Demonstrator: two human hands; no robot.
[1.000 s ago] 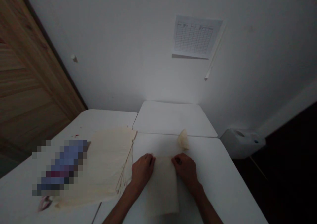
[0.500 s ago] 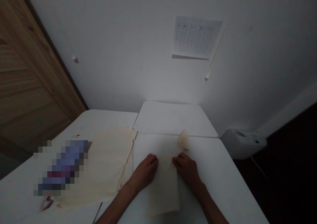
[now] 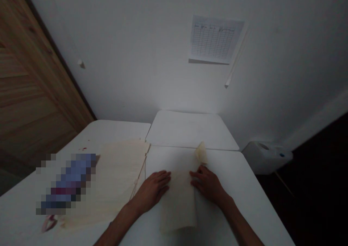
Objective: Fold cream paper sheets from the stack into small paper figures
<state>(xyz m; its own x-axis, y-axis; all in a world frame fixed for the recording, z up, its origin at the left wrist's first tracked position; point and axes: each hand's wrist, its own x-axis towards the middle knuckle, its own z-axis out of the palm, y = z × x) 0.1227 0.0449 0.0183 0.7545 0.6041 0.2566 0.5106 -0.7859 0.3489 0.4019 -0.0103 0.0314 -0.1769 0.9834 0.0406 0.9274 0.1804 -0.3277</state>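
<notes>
along the near edge of the white rectangular table top (image 3: 246, 191), a pale cream sheet of thin, soft material (image 3: 178, 202) lies flat, its long side running away from the person. relative to this sheet, the left hand (image 3: 150, 191) rests at the left edge, palm down and opened flat, its fingers (image 3: 163, 176) extended. the right hand (image 3: 208, 184) rests at the right edge, open, with its fingers (image 3: 197, 179) gently curved. neither hand shows a closed grip; whether either has pinched the sheet's edge cannot be told from this view.

left of the sheet, and just apart from it, lies a stack of cream sheets with uneven edges (image 3: 116, 177). the left forearm (image 3: 116, 224) passes close to that stack's near corner. just beyond the sheet's far end sits a small crumpled cream piece (image 3: 201, 153), near the right hand. further left of the sheet are a pixelated object (image 3: 65, 184), which cannot be identified, and a small red speck (image 3: 84, 149).

risks, in my judgement: uneven pressure or dragging could crease or tear so thin a sheet. a careless left forearm could disturb the stack. if the red speck is wet, which cannot be determined, it could mark the sheets. dim lighting may conceal defects.
</notes>
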